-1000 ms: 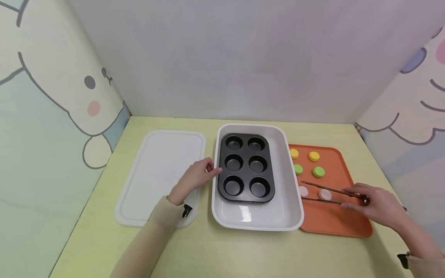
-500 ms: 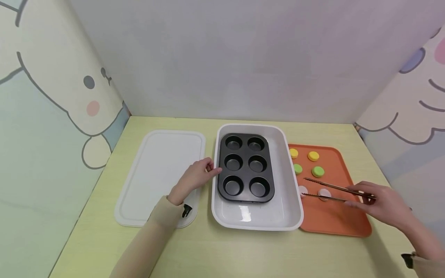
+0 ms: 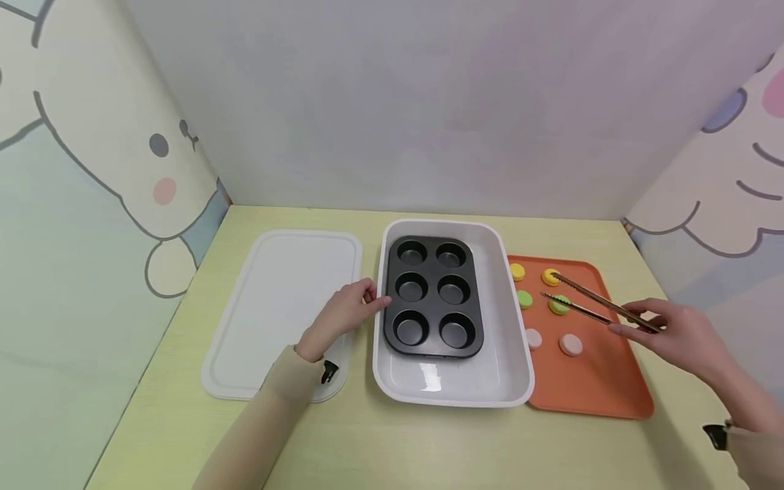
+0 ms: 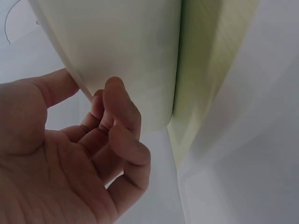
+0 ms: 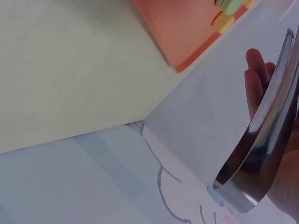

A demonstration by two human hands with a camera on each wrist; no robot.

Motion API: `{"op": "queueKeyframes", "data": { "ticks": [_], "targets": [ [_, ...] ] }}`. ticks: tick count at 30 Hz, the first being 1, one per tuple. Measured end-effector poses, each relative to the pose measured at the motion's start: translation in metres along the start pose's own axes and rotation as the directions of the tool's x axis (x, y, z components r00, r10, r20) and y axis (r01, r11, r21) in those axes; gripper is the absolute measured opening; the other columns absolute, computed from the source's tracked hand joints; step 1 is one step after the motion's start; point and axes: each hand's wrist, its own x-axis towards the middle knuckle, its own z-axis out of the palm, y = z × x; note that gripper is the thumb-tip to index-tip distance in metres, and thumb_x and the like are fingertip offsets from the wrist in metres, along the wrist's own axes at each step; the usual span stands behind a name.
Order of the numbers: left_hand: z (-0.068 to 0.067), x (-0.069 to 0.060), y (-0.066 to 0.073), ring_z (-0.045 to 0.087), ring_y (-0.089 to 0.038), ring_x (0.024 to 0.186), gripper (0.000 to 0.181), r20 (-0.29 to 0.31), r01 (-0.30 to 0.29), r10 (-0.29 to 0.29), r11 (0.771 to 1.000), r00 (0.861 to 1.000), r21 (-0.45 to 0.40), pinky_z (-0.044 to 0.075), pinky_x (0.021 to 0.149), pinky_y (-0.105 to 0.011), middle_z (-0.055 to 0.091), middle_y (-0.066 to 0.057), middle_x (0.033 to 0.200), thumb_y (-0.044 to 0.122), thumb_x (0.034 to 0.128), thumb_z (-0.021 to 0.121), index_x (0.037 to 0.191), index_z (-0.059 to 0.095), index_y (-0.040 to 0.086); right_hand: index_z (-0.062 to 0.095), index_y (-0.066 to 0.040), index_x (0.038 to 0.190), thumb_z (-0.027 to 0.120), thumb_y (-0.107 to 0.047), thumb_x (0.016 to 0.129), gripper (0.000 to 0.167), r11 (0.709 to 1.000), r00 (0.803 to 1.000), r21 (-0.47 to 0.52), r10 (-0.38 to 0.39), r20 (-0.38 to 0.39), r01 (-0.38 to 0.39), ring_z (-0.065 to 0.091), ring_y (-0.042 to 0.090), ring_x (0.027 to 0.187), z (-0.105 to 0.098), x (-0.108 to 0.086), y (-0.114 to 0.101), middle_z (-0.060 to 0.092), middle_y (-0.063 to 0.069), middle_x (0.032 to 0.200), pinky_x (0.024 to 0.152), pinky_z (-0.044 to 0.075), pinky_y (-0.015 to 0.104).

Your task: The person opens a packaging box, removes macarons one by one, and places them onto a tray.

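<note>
My left hand (image 3: 346, 309) holds the near-left rim of a white plastic tub (image 3: 453, 403), thumb over the edge and curled fingers outside. Inside the tub lies a black muffin tin (image 3: 433, 294) with several cups. Metal tongs (image 3: 603, 301) are in my right hand (image 3: 682, 333), their arms apart with nothing between them. Their tips hover over an orange tray (image 3: 603, 384), at the right-hand yellow macaron (image 3: 547, 279) and green macaron (image 3: 556, 309). In the right wrist view the tongs' bent end (image 5: 243, 186) shows beside the palm.
Another yellow macaron (image 3: 517, 272), another green macaron (image 3: 524, 299) and two pale pink macarons (image 3: 571, 345) lie on the orange tray. A flat white tray (image 3: 282, 299) sits left of the tub. Walls enclose the table's back and sides.
My right hand has lifted the tongs away from the pink macarons and moved them toward the back, over the green and yellow ones. My left hand stays at the tub's rim.
</note>
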Motion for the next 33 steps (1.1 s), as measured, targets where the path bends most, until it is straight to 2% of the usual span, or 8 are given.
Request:
{"op": "queueKeyframes", "data": {
  "ticks": [5, 10, 13, 16, 21, 27, 33],
  "targets": [
    [0.001, 0.0, -0.001, 0.047, -0.018, 0.065, 0.03, 0.002, 0.005, -0.005, 1.0, 1.0, -0.004, 0.036, 0.058, -0.03, 0.054, -0.002, 0.077, 0.038, 0.0956, 0.067, 0.089, 0.054, 0.011, 0.072, -0.008, 0.105, 0.081, -0.043, 0.083, 0.042, 0.994, 0.993, 0.0, 0.11, 0.033, -0.11, 0.06, -0.004, 0.068, 0.003, 0.01, -0.001, 0.072, 0.008, 0.088, 0.053, 0.045, 0.028],
    [0.0, 0.001, -0.001, 0.047, -0.018, 0.065, 0.03, 0.0, 0.005, -0.005, 1.0, 1.0, 0.002, 0.036, 0.058, -0.03, 0.054, -0.002, 0.077, 0.038, 0.0957, 0.067, 0.089, 0.054, 0.011, 0.073, -0.005, 0.102, 0.074, -0.052, 0.086, 0.05, 0.985, 0.985, -0.046, 0.166, 0.052, -0.164, 0.06, 0.014, 0.068, 0.018, 0.018, 0.002, 0.071, 0.002, 0.08, 0.054, 0.045, 0.031],
    [0.001, 0.001, -0.001, 0.047, -0.018, 0.066, 0.03, 0.004, 0.012, -0.012, 1.0, 1.0, 0.003, 0.037, 0.058, -0.03, 0.054, -0.002, 0.078, 0.038, 0.0957, 0.067, 0.089, 0.054, 0.011, 0.072, 0.002, 0.1, 0.073, -0.052, 0.087, 0.056, 0.982, 0.982, -0.059, 0.183, 0.055, -0.18, 0.059, 0.019, 0.067, 0.028, 0.021, 0.004, 0.07, 0.006, 0.08, 0.055, 0.044, 0.033],
    [0.001, 0.002, -0.001, 0.048, -0.018, 0.066, 0.03, 0.007, 0.017, -0.017, 1.0, 1.0, 0.001, 0.037, 0.059, -0.03, 0.055, -0.002, 0.078, 0.039, 0.0958, 0.066, 0.09, 0.054, 0.011, 0.071, 0.004, 0.092, 0.072, -0.051, 0.089, 0.055, 0.976, 0.974, -0.042, 0.217, 0.059, -0.215, 0.056, 0.019, 0.063, 0.035, 0.023, 0.005, 0.068, 0.006, 0.073, 0.053, 0.043, 0.033],
    [0.0, 0.001, -0.001, 0.048, -0.018, 0.067, 0.03, 0.001, 0.018, -0.018, 1.0, 1.0, -0.001, 0.037, 0.059, -0.03, 0.056, -0.002, 0.08, 0.039, 0.0959, 0.066, 0.09, 0.055, 0.011, 0.068, -0.001, 0.079, 0.068, -0.053, 0.091, 0.052, 0.962, 0.96, -0.032, 0.272, 0.067, -0.271, 0.05, 0.019, 0.057, 0.043, 0.023, 0.008, 0.059, 0.0, 0.061, 0.049, 0.037, 0.032],
    [0.0, 0.0, 0.0, 0.048, -0.018, 0.068, 0.03, 0.003, 0.022, -0.022, 1.0, 1.0, -0.002, 0.037, 0.06, -0.03, 0.056, -0.002, 0.081, 0.038, 0.0956, 0.067, 0.091, 0.055, 0.011, 0.058, -0.008, 0.064, 0.064, -0.058, 0.091, 0.057, 0.957, 0.953, -0.088, 0.286, 0.099, -0.277, 0.044, 0.02, 0.05, 0.053, 0.021, 0.016, 0.044, 0.001, 0.051, 0.048, 0.03, 0.032],
    [0.0, 0.001, 0.0, 0.048, -0.018, 0.067, 0.03, 0.003, 0.018, -0.018, 1.0, 1.0, 0.002, 0.037, 0.059, -0.03, 0.056, -0.002, 0.08, 0.039, 0.0956, 0.067, 0.091, 0.055, 0.011, 0.056, -0.009, 0.061, 0.064, -0.058, 0.091, 0.058, 0.961, 0.96, -0.111, 0.265, 0.094, -0.255, 0.045, 0.02, 0.047, 0.059, 0.018, 0.02, 0.044, 0.001, 0.049, 0.046, 0.032, 0.033]
  ]
}}
